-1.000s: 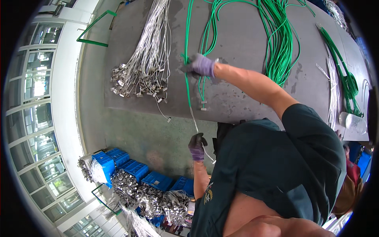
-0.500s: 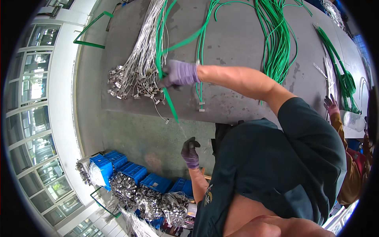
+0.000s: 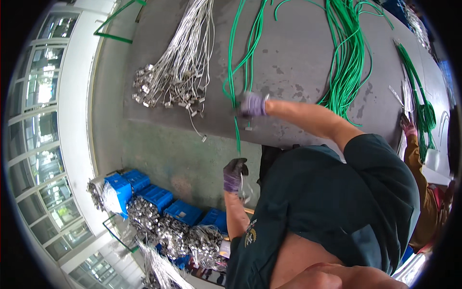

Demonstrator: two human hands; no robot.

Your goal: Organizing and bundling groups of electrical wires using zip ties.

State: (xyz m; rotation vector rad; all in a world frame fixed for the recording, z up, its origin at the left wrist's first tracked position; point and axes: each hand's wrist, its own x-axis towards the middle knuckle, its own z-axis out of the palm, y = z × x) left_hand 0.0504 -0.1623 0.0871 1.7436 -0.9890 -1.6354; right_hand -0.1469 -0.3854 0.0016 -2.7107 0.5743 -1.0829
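Green plastic-sheathed cable (image 3: 237,126) runs taut between my two hands, crossing the front edge of the grey counter (image 3: 298,58). My right hand (image 3: 252,105), in a purple glove, is closed around the cable up on the counter top, and my left hand (image 3: 234,173), in a dark glove, is closed on the lower stretch in front of the counter, over the concrete floor (image 3: 168,159). The upper part of the cable loops away across the counter toward the far side.

I judge the cable light, limp and fairly slick in its sheath, so it will sag and whip wherever I don't hold it. A firm pinch near the end, with the other hand further along, looks like the surest hold.

Just left of my right hand lies a bundle of thin silver wires with metal end fittings (image 3: 178,72), near enough to snag a swinging loop. To the right a thick bunch of green cables (image 3: 349,62) sprawls across the counter. Between them is a bare strip to work in. Blue plastic bins (image 3: 159,195) heaped with silver fittings stand on the floor to my lower left. Another person's hand (image 3: 408,126) rests at the counter's right end, well apart from mine.
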